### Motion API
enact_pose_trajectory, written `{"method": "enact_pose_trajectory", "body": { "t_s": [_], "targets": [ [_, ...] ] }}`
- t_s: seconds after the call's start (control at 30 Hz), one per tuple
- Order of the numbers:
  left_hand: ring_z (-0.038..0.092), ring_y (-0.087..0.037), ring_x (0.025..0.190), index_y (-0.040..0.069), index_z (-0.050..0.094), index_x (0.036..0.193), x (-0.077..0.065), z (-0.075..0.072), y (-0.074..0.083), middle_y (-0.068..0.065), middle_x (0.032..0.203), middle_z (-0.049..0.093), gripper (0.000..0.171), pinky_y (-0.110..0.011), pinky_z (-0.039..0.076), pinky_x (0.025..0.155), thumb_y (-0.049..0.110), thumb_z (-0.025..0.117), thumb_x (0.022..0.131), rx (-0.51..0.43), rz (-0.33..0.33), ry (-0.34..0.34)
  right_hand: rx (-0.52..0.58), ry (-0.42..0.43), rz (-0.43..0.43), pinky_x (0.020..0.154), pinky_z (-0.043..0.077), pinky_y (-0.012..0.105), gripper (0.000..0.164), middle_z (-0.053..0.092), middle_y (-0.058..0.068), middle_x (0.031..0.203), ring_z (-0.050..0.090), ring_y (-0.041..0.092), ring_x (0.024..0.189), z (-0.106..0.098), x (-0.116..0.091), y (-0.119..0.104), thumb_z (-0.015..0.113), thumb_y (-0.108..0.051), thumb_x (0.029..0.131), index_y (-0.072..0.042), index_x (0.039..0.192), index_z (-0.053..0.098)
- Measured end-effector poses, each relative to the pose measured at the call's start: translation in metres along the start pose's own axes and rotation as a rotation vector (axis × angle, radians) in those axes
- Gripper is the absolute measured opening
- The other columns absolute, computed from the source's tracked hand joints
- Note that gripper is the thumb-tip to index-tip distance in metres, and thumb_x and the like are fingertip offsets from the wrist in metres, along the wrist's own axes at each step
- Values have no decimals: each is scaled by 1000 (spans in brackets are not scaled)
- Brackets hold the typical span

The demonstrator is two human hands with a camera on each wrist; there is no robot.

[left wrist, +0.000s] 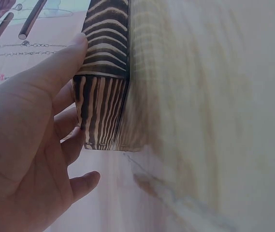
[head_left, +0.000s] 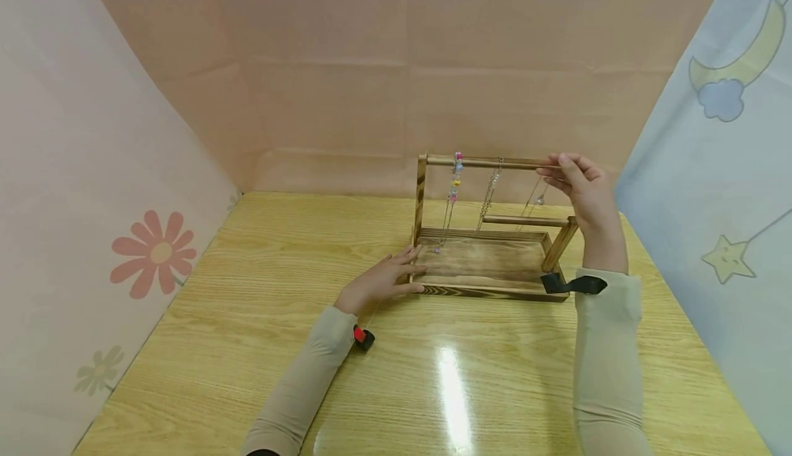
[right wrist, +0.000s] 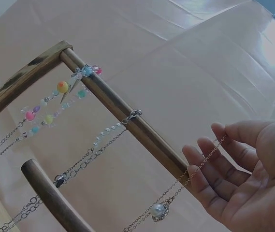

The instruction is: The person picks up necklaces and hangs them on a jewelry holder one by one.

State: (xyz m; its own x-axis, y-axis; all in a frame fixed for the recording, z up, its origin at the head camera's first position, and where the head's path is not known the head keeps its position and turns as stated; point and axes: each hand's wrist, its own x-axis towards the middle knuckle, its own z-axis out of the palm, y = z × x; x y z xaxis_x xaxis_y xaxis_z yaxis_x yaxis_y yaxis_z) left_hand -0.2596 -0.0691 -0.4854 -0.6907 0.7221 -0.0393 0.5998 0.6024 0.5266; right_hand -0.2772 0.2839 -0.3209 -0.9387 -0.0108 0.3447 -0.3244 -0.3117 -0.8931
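A wooden jewelry stand [head_left: 489, 293] has a shallow tray base, a high bar and a lower bar. My left hand [head_left: 383, 278] holds the tray's left end, thumb along the front wall and fingers at the end wall. At the high bar's right end, my right hand [right wrist: 246, 169] pinches a fine gold-toned chain necklace [right wrist: 202, 162] between thumb and index finger. Its pearl pendant [right wrist: 157, 210] hangs below the hand. Farther left on that bar hang a silver chain necklace [right wrist: 91, 153] and a colorful beaded necklace [right wrist: 62, 88].
The lower bar [head_left: 526, 221] juts leftward from a right post [head_left: 559, 246]; the high bar comes off a left post [head_left: 420, 198]. The stand sits on a wood-grain table [head_left: 278, 256]. Printed cloth backdrops [head_left: 322, 112] enclose the back and sides.
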Motion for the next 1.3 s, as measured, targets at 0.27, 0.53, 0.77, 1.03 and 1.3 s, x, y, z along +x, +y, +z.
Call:
{"method": "enact_pose_trajectory", "body": {
  "t_s": [0.27, 0.53, 0.77, 1.03, 1.3],
  "targets": [
    [1, -18, 144, 22, 39, 142, 1, 0, 0, -2, 157, 6, 60, -53, 9, 114, 53, 46, 91, 0, 1, 3, 1, 15, -21, 79, 53, 23, 21, 69, 7, 97, 67, 18, 87, -7, 0, -1, 53, -9, 93, 5, 106, 63],
    [1, -19, 144, 22, 39, 143, 0, -1, 0, -1, 157, 5, 60, -53, 8, 114, 53, 46, 91, -2, -3, -6, 36, 21, -34, 78, 54, 23, 19, 68, 9, 96, 68, 19, 86, -11, 0, -3, 53, -7, 93, 6, 102, 63],
    [1, -21, 144, 20, 38, 143, -1, -1, 1, -3, 157, 4, 60, -54, 7, 113, 51, 46, 92, -8, 3, -11, 35, 30, -42, 77, 54, 23, 19, 68, 10, 96, 68, 19, 85, -15, -1, -4, 52, -6, 93, 7, 102, 63],
    [1, -21, 144, 19, 38, 143, 0, -1, 1, -4, 157, 5, 60, -55, 8, 113, 51, 46, 93, -2, 15, -9, 28, 56, -50, 76, 54, 23, 19, 68, 10, 96, 68, 19, 86, -19, -2, -5, 53, -6, 92, 7, 102, 63],
    [1, -20, 144, 21, 38, 143, -1, -1, 0, -3, 157, 5, 60, -55, 9, 113, 52, 46, 92, -1, 14, -3, 11, 84, -33, 75, 55, 22, 20, 68, 9, 97, 68, 19, 87, -22, -4, -6, 56, -8, 91, 7, 103, 63]
  ]
}}
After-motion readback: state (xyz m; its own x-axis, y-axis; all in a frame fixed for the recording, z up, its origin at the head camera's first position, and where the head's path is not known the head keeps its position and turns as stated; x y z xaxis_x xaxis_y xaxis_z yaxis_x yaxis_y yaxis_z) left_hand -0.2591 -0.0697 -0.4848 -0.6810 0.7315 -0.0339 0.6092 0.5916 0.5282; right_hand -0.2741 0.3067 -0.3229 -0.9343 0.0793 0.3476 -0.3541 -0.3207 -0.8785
